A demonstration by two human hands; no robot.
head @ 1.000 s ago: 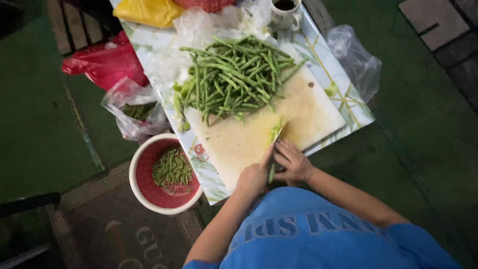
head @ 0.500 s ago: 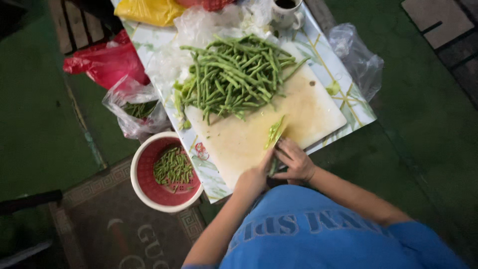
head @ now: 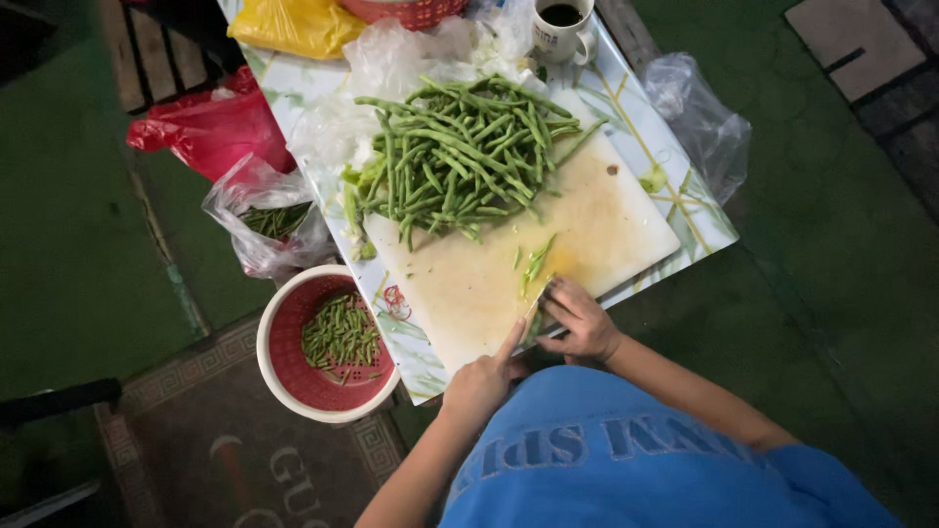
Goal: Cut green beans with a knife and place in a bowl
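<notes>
We take the cutting board as our landmark: it lies slantwise on the patterned bench, pale and stained, with bare room across its middle and its right part. A big heap of whole green beans covers its far left part. Our left hand is at the board's near edge, curled closed around the handle of a knife, forefinger stretched along it; the blade is mostly hidden. Our right hand sits just to the right of it at the same edge, fingers bent down on a small bunch of beans that runs up onto the board; how firmly it grips them we cannot tell. Left of the board's near corner, beyond the bench edge, stands a white bowl with a red strainer inside, holding cut bean pieces. Further left of the board, a clear plastic bag holds more beans, with a red bag behind it. Beyond the board's far edge stands a white mug with dark liquid, and a yellow bag. Right of the board, an empty-looking clear bag hangs over the bench edge, above open green floor.
</notes>
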